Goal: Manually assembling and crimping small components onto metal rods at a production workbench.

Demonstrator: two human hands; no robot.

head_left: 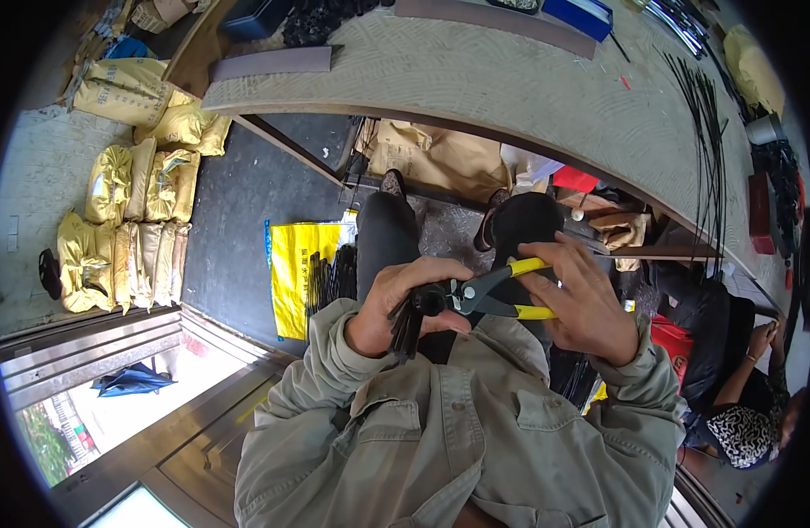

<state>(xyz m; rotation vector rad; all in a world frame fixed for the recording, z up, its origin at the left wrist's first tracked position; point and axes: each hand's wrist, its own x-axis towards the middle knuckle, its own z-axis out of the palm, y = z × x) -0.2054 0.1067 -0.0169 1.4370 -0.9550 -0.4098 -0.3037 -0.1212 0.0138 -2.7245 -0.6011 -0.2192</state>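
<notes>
Closest to the lens was a grey-green shirt front [453, 440], with both hands just beyond it. Left hand [378, 308] had its fingers curled round a bundle of black strands [408, 324], I guess to stop the loose ends splaying. Right hand [590, 304] had its fingers fairly spread, holding yellow-handled cutters [486, 289], grips apart, with the tool's head up by the bundle's end; couldn't tell if the blades were biting. Keeping it all over the lap probably made it easier to see. Spare black strands [339, 273] lay by the left leg, on or beside a yellow sack [288, 264], likely for easy reach. Further out, longer strands [706, 167] overhung the workbench [510, 75], stuffed sacks [110, 185] were piled by the left wall, presumably out of the way, and a co-worker [739, 436] was off right.
</notes>
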